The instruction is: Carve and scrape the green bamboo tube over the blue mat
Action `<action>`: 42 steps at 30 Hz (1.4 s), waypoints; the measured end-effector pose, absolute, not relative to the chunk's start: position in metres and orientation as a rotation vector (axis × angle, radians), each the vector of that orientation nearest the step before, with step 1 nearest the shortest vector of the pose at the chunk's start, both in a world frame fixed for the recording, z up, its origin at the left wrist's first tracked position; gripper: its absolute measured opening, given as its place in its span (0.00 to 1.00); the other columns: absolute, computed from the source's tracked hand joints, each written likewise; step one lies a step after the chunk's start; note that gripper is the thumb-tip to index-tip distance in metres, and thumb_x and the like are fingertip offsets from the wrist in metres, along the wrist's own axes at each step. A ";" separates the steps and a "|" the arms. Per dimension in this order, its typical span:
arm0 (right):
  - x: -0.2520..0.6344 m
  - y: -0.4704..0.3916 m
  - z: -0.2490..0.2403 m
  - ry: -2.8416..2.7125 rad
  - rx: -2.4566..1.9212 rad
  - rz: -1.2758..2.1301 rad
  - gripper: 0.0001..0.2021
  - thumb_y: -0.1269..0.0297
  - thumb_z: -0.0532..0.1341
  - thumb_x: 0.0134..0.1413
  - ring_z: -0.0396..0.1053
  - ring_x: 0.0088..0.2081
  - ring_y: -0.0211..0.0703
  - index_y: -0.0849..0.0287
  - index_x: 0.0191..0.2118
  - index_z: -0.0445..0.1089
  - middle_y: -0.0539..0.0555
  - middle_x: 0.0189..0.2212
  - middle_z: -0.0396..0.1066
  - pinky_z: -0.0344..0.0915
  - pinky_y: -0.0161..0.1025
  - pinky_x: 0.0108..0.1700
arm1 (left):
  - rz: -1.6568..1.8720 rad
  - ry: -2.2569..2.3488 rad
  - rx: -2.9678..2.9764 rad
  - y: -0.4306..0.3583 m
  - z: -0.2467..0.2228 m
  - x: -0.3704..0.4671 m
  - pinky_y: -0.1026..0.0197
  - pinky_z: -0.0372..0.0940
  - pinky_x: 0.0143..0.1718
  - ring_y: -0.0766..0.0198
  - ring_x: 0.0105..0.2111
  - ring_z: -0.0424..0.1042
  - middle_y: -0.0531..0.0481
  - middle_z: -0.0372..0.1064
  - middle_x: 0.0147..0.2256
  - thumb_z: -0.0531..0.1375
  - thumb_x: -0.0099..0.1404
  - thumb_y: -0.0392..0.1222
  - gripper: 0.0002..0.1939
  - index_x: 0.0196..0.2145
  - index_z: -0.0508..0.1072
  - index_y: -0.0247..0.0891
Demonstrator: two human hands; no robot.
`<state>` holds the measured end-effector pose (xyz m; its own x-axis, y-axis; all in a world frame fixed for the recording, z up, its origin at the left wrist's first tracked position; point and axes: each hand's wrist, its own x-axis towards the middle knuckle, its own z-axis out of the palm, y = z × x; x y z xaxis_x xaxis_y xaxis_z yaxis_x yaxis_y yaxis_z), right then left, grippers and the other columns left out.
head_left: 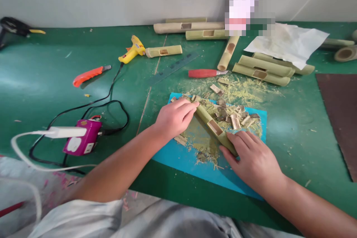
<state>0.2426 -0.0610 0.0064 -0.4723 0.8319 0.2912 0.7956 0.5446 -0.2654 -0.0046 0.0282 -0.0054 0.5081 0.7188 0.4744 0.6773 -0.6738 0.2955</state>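
A green bamboo tube (205, 114) with a rectangular window cut in its side lies slanted over a blue mat (173, 169). The fingers of my left hand (177, 116) are closed at its far end. Around its near end my right hand (255, 158) is wrapped, thumb on the near side. Bamboo chips and shavings (235, 121) are heaped beside the tube on the mat. Just beyond the mat lies a red-handled carving knife (203, 73), its blade pointing right.
Several cut bamboo pieces (262, 74) lie at the back, some under white paper (290, 44). Leftward are a yellow glue gun (133, 50), an orange utility knife (88, 76), a ruler (175, 68) and a purple power adapter (83, 137) with trailing cords. A brown sheet (340, 115) lies right.
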 end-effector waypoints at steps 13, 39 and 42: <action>0.243 -0.061 0.006 -2.398 -1.325 0.117 0.08 0.65 0.60 0.58 0.69 0.33 0.47 0.66 0.39 0.70 0.57 0.30 0.70 0.66 0.43 0.32 | 0.934 1.246 2.623 0.026 -0.008 -0.007 0.61 0.73 0.38 0.63 0.36 0.76 0.45 0.76 0.37 0.57 0.70 0.35 0.09 0.44 0.74 0.34; 0.243 -0.057 0.008 -2.376 -1.324 0.161 0.08 0.64 0.60 0.58 0.69 0.31 0.46 0.65 0.38 0.69 0.55 0.28 0.68 0.66 0.42 0.32 | 0.903 1.306 2.722 0.029 -0.006 -0.013 0.63 0.72 0.35 0.64 0.35 0.75 0.44 0.76 0.36 0.56 0.70 0.35 0.09 0.45 0.75 0.32; 0.242 -0.058 0.008 -2.378 -1.309 0.123 0.08 0.65 0.60 0.58 0.68 0.30 0.46 0.65 0.38 0.69 0.55 0.28 0.68 0.66 0.42 0.31 | 0.892 1.245 2.719 0.026 -0.006 -0.011 0.63 0.72 0.35 0.64 0.34 0.75 0.44 0.75 0.35 0.55 0.71 0.35 0.10 0.45 0.74 0.31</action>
<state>0.2423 -0.0584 0.0079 -0.4679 0.8243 0.3187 0.7871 0.5527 -0.2738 -0.0108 0.0255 -0.0055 0.5181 0.7013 0.4897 0.6892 -0.6813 0.2465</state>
